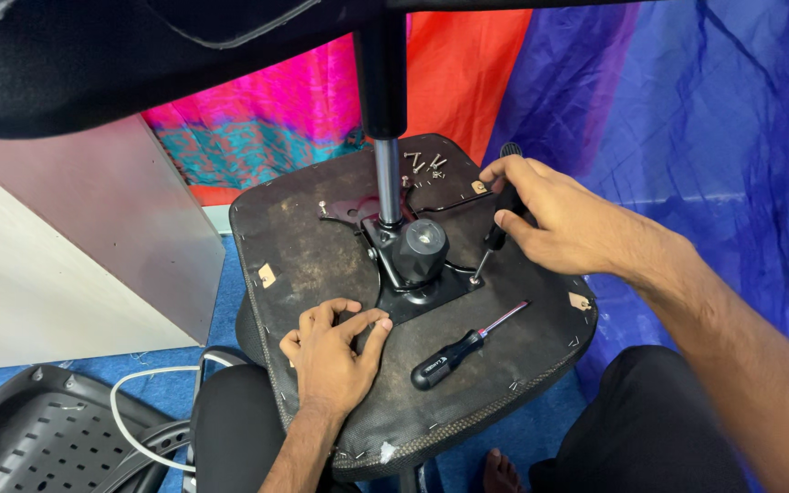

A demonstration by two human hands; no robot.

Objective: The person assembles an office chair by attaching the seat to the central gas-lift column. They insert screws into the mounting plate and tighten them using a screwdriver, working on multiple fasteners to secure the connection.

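Note:
An upturned office chair seat (312, 246) rests across my lap, its dark underside facing up. A black metal mechanism plate (417, 290) with a gas cylinder (386, 178) and a round knob (424, 242) sits at its middle. My right hand (554, 215) grips a black-handled screwdriver (502, 219), its tip on a screw at the plate's right corner. My left hand (332, 351) presses flat on the seat beside the plate's near left corner, fingers spread. A second screwdriver (463, 349) lies loose on the seat between my hands.
Several loose screws (424, 164) lie at the seat's far edge. A perforated black plastic chair part (43, 438) and a white cable (130, 402) sit at lower left. A pale cabinet (75, 256) stands to the left; blue, red and pink cloths hang behind.

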